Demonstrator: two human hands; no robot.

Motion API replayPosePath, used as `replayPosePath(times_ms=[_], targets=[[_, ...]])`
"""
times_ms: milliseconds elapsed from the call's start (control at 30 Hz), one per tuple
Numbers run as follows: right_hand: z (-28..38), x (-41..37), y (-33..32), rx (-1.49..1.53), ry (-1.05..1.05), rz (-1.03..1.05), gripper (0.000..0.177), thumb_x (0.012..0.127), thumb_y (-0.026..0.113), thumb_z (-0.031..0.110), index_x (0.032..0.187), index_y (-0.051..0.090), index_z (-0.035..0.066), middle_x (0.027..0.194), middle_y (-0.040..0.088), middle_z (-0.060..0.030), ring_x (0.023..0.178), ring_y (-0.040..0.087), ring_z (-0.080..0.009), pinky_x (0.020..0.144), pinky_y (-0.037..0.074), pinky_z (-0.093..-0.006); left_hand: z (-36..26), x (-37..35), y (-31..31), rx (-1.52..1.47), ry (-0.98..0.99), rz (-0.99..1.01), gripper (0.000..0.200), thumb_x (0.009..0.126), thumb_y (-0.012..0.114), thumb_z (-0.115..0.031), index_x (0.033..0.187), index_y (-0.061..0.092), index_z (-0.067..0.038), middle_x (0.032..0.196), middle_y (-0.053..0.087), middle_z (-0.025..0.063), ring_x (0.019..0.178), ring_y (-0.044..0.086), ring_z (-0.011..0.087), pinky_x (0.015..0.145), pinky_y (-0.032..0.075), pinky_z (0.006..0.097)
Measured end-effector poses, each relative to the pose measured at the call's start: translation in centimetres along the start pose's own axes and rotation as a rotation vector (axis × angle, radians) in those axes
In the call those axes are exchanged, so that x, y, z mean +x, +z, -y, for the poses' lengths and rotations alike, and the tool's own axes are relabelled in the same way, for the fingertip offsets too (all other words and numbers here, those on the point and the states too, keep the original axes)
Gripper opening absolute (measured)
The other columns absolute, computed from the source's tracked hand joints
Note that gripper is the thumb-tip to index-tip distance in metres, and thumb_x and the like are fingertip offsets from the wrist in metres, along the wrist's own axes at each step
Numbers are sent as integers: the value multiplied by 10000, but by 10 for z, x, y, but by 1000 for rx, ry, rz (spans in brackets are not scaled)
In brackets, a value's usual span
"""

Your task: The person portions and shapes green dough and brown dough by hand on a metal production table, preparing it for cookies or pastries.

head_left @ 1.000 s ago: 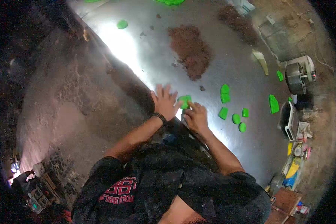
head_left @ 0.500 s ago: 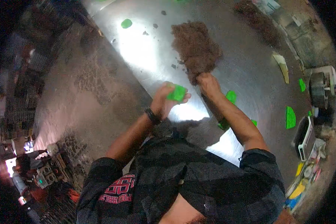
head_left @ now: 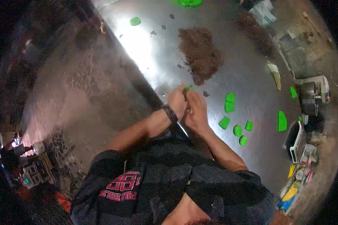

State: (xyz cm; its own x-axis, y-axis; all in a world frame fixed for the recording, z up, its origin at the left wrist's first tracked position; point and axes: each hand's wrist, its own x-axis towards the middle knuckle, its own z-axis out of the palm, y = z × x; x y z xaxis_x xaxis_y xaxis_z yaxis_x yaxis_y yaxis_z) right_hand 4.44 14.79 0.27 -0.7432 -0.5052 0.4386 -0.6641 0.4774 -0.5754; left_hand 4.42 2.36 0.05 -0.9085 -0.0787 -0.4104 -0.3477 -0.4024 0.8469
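My left hand (head_left: 177, 102) and my right hand (head_left: 196, 109) meet over the near edge of the metal table (head_left: 161, 56). Between them a small bit of the green piece (head_left: 188, 89) shows at the fingertips, with something brown against it; the fingers cover the rest. Just beyond my hands lies a pile of brown crumbly material (head_left: 201, 52). To the right of my right hand, several green pieces (head_left: 230, 102) rest on the table, some round, some angular.
A larger green lump (head_left: 188, 3) is at the far edge, and a green disc (head_left: 135, 21) at the upper left. On the right are a green slab (head_left: 282, 121), a metal pot (head_left: 309, 98), a white-edged tray (head_left: 296, 141) and colourful packets (head_left: 290, 192).
My right hand has left the brown pile and come back to my left hand. The left hand has closed around the green piece, which was flat on its open palm.
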Motion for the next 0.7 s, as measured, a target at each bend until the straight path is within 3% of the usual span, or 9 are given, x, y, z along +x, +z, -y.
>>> replayPosePath(times_ms=[33, 100, 167, 233, 333, 433, 467, 567, 700], targets=[[11, 0, 2, -125, 7, 38, 436, 671, 512, 2, 1100, 582, -13, 1100, 574, -209, 1050, 521, -377, 923, 407, -421, 13, -1, -9, 16, 58, 29, 267, 946, 441, -204, 1123, 515, -18, 1071, 587, 129, 928, 586, 225, 777, 501, 347], [18, 16, -15, 398, 298, 302, 305, 676, 567, 42, 964, 652, -16, 1023, 617, -171, 979, 578, -295, 870, 442, -363, 39, -6, -40, -419, -94, 257, 278, 938, 481, -220, 1140, 508, -30, 1058, 587, 117, 885, 587, 218, 751, 502, 342], [-1, 7, -11, 934, 667, 94, 138, 715, 627, 69, 830, 669, 5, 865, 655, -70, 841, 591, -152, 787, 453, -297, 7, -51, -37, -462, -4, 283, 389, 925, 513, -295, 1189, 471, -13, 978, 570, 89, 818, 576, 180, 702, 500, 321], [24, 5, 2, 815, 691, -66, 118, 765, 642, 102, 832, 658, 7, 813, 651, -55, 776, 584, -136, 759, 449, -275, -5, -65, -58, -370, 56, 361, 382, 925, 512, -274, 1206, 470, -20, 973, 568, 87, 806, 571, 168, 690, 497, 302], [44, -2, 25, 870, 858, 137, 170, 796, 658, 150, 885, 661, 6, 814, 647, -47, 758, 573, -132, 724, 458, -275, -4, -69, -90, 14, 137, 266, 261, 928, 383, -72, 1160, 494, -26, 924, 575, 100, 775, 594, 156, 590, 487, 252], [71, 1, 53, 810, 885, -101, 192, 805, 661, 167, 923, 668, 15, 822, 658, -41, 779, 577, -129, 691, 466, -273, -1, -62, -108, 249, 180, 104, 265, 894, 399, -59, 1118, 533, -15, 939, 575, 103, 825, 577, 157, 666, 488, 292], [70, -2, 70, 686, 737, -149, 208, 817, 646, 166, 969, 668, 25, 854, 667, -66, 821, 596, -145, 684, 477, -284, 5, -54, -113, 593, 666, 12, 292, 881, 435, -173, 1090, 585, -33, 1042, 585, 78, 980, 546, 182, 860, 438, 320], [75, -10, 71, -59, 10, -222, 156, 741, 681, 143, 858, 646, 47, 838, 613, -116, 724, 598, -235, 632, 482, -336, 15, -56, -94, 270, 497, -30, 368, 927, 364, -277, 1079, 586, -24, 1075, 585, 83, 1059, 511, 202, 955, 365, 326], [48, -6, 30, 64, 70, -28, 174, 708, 693, 128, 851, 628, 53, 845, 593, -108, 725, 577, -267, 639, 475, -361, 37, -48, -67, -6, 226, 134, 625, 965, 216, -502, 1102, 575, -9, 1080, 591, 90, 1029, 519, 192, 942, 361, 314]])
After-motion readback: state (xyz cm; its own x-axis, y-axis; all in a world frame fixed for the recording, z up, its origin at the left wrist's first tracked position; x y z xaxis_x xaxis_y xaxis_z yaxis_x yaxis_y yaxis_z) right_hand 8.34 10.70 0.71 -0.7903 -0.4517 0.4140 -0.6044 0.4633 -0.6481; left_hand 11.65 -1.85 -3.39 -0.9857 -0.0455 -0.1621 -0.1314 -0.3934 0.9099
